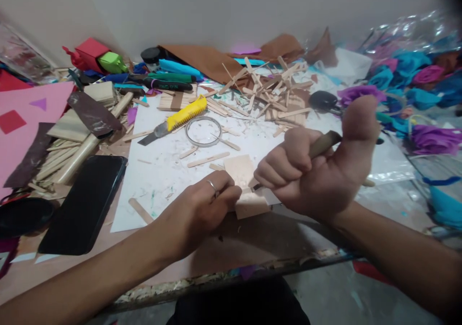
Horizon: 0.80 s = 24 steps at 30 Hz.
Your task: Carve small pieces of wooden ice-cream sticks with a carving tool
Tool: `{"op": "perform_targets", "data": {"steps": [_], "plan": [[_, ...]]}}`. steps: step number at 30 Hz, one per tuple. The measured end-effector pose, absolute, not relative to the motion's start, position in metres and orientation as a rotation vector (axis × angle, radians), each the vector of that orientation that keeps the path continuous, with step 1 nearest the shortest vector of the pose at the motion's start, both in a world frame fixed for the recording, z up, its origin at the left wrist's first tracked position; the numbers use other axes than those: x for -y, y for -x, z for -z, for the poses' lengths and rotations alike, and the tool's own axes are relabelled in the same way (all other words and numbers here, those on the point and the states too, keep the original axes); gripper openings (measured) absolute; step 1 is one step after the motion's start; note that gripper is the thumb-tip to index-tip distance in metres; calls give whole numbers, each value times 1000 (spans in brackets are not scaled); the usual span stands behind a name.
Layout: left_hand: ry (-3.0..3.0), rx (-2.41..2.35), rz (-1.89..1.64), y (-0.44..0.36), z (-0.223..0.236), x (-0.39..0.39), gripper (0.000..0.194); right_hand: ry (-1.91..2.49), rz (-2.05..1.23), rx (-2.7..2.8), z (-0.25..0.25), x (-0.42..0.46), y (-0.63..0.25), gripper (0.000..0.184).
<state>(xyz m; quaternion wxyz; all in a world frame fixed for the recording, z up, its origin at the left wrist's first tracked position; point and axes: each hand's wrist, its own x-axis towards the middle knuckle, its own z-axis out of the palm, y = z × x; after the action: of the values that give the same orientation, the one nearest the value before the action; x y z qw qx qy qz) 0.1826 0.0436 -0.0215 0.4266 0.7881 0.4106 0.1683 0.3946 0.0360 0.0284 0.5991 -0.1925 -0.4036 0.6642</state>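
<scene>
My left hand (209,205), with a ring on one finger, is closed at the left edge of a small flat piece of pale wood (250,207). Whatever lies between its fingertips is hidden. My right hand (310,171) is wrapped round a slim tool with a brownish handle (323,144), thumb raised. A dark, narrow end of that tool shows below the little finger, close over the wood; whether it touches cannot be made out. White paper (166,185) lies beneath the wood, which reaches past the paper's front edge.
A yellow snap-off cutter (186,116) lies beside a clear ring-shaped roll (204,131). Behind are heaped craft sticks (270,94). A black phone (84,205) lies left; purple and blue paper flowers (435,139) crowd the right. The table's front edge (202,286) is near.
</scene>
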Motion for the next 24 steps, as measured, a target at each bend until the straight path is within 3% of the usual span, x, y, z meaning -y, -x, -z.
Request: {"op": "perform_targets", "data": {"steps": [24], "plan": [[-1846, -869, -371, -178, 14, -38, 21, 578, -1525, 1057, -34, -23, -391, 74]]}}
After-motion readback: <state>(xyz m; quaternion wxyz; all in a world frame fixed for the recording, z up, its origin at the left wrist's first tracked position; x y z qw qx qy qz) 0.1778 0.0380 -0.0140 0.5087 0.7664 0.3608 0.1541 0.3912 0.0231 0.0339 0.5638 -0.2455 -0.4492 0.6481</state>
